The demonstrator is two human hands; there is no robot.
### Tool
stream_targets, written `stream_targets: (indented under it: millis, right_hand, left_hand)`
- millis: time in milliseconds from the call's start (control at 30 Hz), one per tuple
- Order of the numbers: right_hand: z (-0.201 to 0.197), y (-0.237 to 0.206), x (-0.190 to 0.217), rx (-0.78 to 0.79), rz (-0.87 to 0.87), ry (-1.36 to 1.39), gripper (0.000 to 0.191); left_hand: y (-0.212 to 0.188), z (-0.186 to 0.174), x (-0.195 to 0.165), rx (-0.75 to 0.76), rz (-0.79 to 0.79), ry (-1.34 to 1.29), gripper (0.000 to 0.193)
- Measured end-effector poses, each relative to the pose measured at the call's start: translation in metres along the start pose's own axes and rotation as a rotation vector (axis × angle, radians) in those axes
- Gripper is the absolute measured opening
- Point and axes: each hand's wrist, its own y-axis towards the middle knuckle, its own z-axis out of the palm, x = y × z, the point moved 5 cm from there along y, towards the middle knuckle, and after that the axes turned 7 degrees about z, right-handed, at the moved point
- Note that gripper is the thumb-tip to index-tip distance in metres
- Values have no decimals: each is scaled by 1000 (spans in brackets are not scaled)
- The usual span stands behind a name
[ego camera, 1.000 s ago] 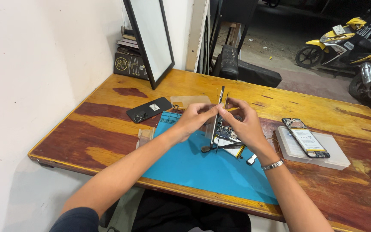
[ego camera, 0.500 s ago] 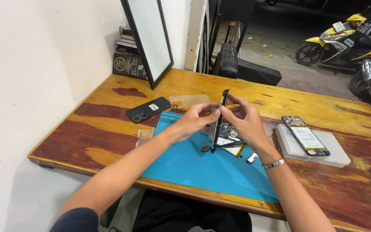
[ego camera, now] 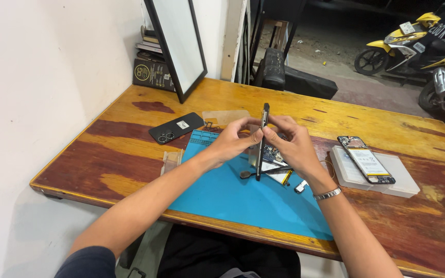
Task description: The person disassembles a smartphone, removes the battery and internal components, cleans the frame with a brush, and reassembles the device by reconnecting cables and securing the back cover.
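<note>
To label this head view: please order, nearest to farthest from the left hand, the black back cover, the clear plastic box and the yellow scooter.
From the left hand:
1. Black back cover, just to its left on the table.
2. Clear plastic box, across the mat at the right.
3. Yellow scooter, outside, top right.

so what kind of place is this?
Likely a small phone-repair bench by an open doorway: blue work mat, opened phone on a clear plastic case, both hands hold another phone edge-on.
</note>
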Motion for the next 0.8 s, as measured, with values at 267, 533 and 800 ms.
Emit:
stream_targets:
  millis: [267,533,800]
  right_hand:
    - [2,0,-6,-70,-10,-16,35]
    - [-12,7,-19,-149,32,229,34]
    - [-4,6,-20,-172,79,299,34]
  left_hand:
    - [2,-3,4,-117,119,201,69]
    - [8,-9,0,-169,-6,18,45]
    - [9,-14,8,-152,-8,-46,41]
